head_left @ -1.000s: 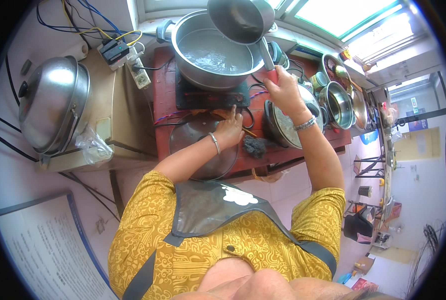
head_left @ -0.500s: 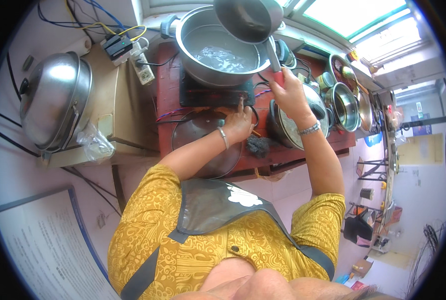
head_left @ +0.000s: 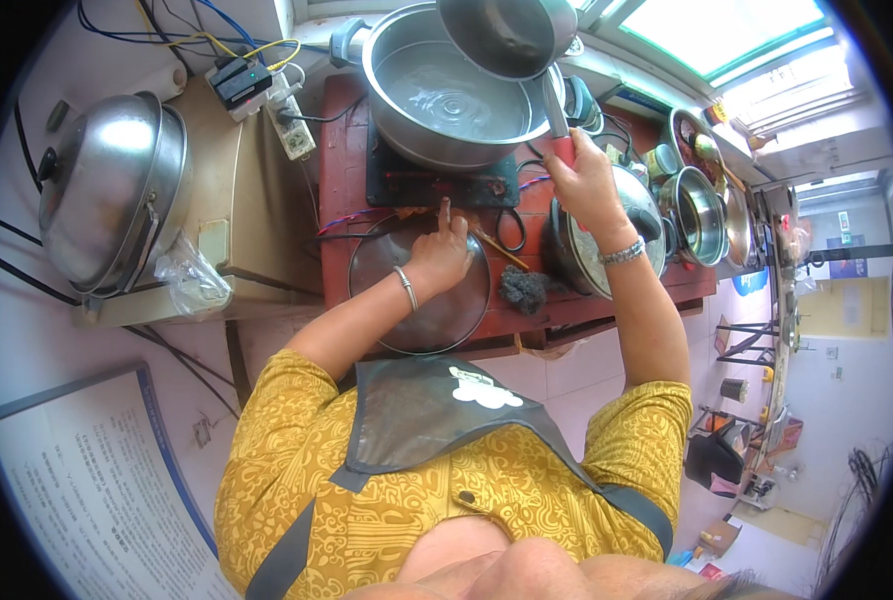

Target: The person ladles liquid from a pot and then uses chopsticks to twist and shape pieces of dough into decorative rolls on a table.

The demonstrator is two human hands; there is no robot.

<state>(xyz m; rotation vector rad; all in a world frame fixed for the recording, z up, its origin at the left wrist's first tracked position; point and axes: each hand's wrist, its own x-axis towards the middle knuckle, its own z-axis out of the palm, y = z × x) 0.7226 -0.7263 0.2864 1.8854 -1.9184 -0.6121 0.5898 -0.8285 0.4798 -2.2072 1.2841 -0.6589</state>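
My right hand (head_left: 594, 188) grips the red-and-grey handle of a dark saucepan (head_left: 511, 38), which is tilted over the right side of a large metal pot (head_left: 436, 150). Rippled water (head_left: 456, 105) lies in the pot. Beneath it stands a flat black electric cooktop (head_left: 391, 185) with small red lights on its front panel. My left hand (head_left: 440, 256) holds nothing; its index finger points at the panel's front edge and the other fingers are partly curled. Whether the fingertip touches the panel I cannot tell. Under this hand lies a round glass lid (head_left: 431, 325).
On the red table (head_left: 341, 150), a dark scouring pad (head_left: 522, 290) lies beside a lidded pot (head_left: 566, 258). Several metal basins (head_left: 708, 245) stand farther right. At left, a domed metal pot (head_left: 106, 200) sits beside a cardboard box (head_left: 266, 215) and a power strip (head_left: 291, 130).
My left hand has shifted left along the cooktop's front panel and drawn slightly back. The water's surface has calmed into rings. My right hand still holds the saucepan tilted.
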